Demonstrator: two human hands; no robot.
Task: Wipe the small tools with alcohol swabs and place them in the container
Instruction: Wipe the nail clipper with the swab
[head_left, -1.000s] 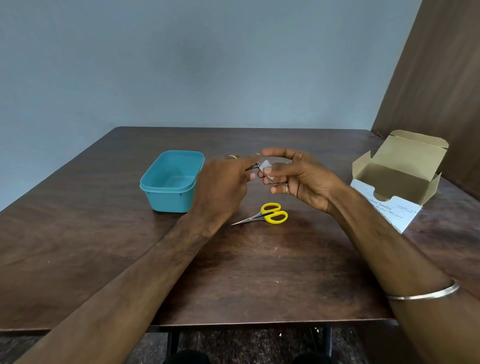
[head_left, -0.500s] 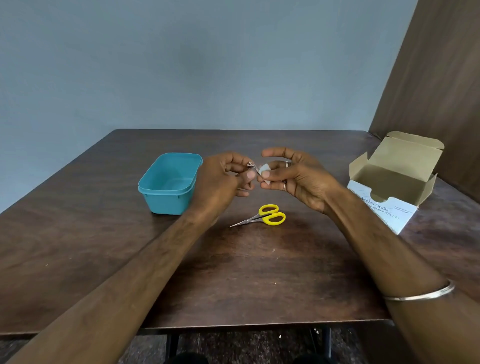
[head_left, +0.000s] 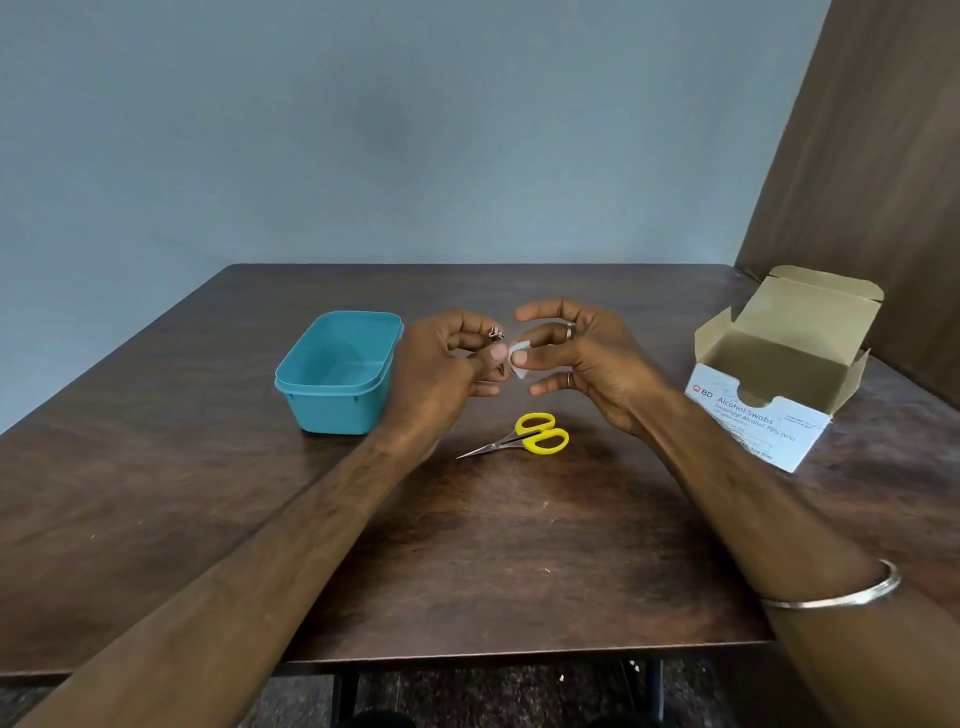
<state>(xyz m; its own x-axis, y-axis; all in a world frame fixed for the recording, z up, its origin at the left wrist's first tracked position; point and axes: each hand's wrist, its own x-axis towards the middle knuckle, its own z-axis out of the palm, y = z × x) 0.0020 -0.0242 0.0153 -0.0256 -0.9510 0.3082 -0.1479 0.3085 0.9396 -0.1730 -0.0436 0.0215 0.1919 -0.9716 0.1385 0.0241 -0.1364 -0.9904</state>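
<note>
Above the middle of the dark wooden table (head_left: 208, 493), the left hand (head_left: 441, 374) is pinching a small metal tool (head_left: 496, 335) between curled fingers and thumb, its shiny end sticking up toward the other hand. The right hand (head_left: 582, 364) is gripping a white alcohol swab (head_left: 519, 352) between thumb and forefinger, just beside the tool; whether swab and tool are touching is unclear. Yellow-handled scissors (head_left: 530, 439) are lying on the table below the hands. A teal container (head_left: 337, 371) is sitting left of the left hand, and an open box of alcohol swabs (head_left: 779, 384) is sitting at the right
</note>
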